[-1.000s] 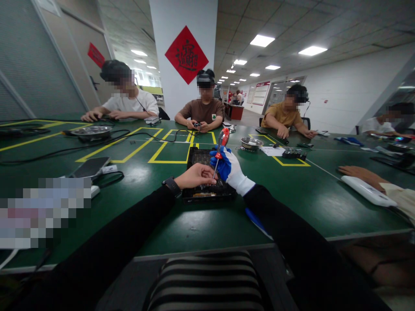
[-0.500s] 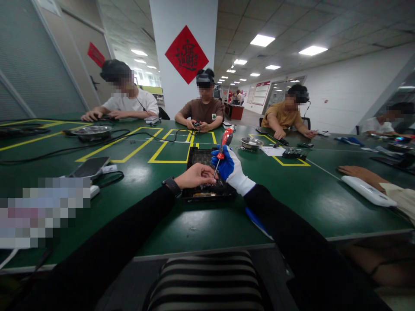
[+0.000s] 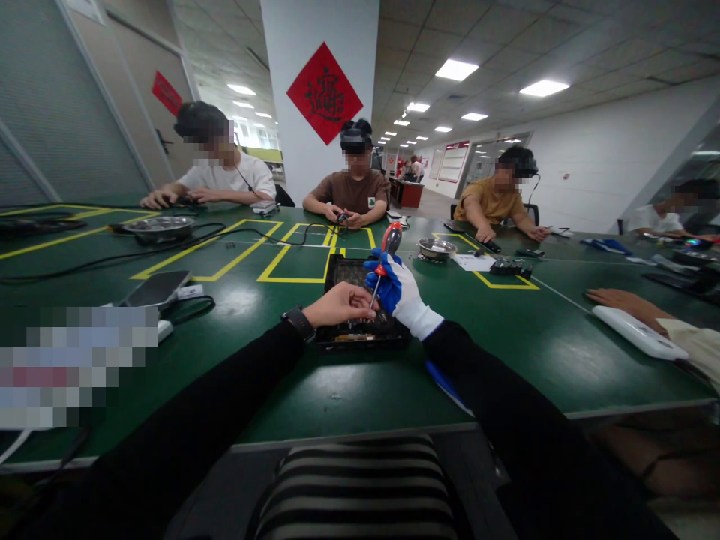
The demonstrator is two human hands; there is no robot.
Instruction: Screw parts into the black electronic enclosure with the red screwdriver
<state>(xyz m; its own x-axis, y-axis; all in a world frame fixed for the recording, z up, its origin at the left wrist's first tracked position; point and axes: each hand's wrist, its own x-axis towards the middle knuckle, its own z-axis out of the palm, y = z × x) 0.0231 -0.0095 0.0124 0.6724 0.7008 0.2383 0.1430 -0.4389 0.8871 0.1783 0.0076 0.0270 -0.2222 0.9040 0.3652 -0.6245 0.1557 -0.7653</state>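
Note:
My right hand (image 3: 400, 291), in a white and blue work glove, is closed round a screwdriver (image 3: 390, 241) with a red and grey handle. The screwdriver leans, handle up, and its shaft runs down toward the fingertips of my left hand (image 3: 344, 304). That hand is bare, with a dark watch on the wrist; its fingers are curled and pinched by the screwdriver's lower end. What they pinch, if anything, is too small to make out. Both hands are over an open black case (image 3: 360, 342) holding dark parts, partly hidden by my fingers.
Metal bowls (image 3: 437, 248) (image 3: 163, 228) stand farther back. A black part (image 3: 511, 267) lies at right near white paper (image 3: 474, 262). A phone (image 3: 158, 289) and cables are at left; a white device (image 3: 638, 331) and brown glove (image 3: 624, 301) at right. Several people sit around the green table.
The screwdriver's handle has turned slightly in my gloved right hand, and its fingers have shifted a little. My left hand stays in place over the case.

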